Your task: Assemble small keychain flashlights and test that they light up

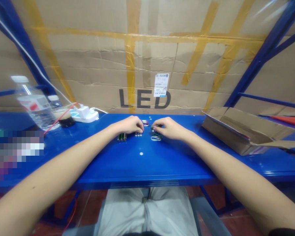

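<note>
Both my hands rest on the blue table (142, 164) near its far edge. My left hand (130, 125) is curled, its fingertips closed over small paper clips (138, 133). A row of green and dark clips (122, 137) lies just left of it. My right hand (168, 127) pinches a small clip (154, 127) between thumb and fingers. A white clip and a green clip (156, 137) lie under that hand. Pink and purple clips (145, 123) sit between the two hands.
A plastic water bottle (34, 105) and a smaller dark bottle (64, 116) stand at the left. Beside them lies a white power strip (85, 114) with cables. An open cardboard box (241, 131) lies at the right. A cardboard wall marked LED (145, 98) stands behind.
</note>
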`<state>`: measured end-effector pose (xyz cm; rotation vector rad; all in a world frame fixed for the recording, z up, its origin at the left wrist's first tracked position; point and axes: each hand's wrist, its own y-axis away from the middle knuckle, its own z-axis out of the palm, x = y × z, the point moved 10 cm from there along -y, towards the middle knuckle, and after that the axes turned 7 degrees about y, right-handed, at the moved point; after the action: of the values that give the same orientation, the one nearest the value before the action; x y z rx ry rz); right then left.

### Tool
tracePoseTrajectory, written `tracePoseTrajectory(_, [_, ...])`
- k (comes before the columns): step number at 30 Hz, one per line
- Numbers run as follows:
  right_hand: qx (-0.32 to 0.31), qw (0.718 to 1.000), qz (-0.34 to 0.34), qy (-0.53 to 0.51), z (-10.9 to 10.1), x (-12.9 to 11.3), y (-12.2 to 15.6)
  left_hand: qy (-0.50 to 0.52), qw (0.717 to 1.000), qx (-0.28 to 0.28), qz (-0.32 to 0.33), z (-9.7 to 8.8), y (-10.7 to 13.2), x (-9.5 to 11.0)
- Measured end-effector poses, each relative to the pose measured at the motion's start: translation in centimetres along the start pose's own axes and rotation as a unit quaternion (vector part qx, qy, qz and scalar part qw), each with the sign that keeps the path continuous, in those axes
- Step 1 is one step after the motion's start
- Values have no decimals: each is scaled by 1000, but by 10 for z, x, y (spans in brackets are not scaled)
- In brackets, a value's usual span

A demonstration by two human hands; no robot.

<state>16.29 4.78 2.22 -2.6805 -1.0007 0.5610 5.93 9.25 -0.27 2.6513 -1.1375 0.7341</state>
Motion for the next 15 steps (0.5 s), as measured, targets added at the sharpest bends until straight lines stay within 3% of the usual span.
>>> tracePoseTrajectory(15, [-6,1000,-1,0,2,1,0,-16,1000,-1,1,0,2,-1])
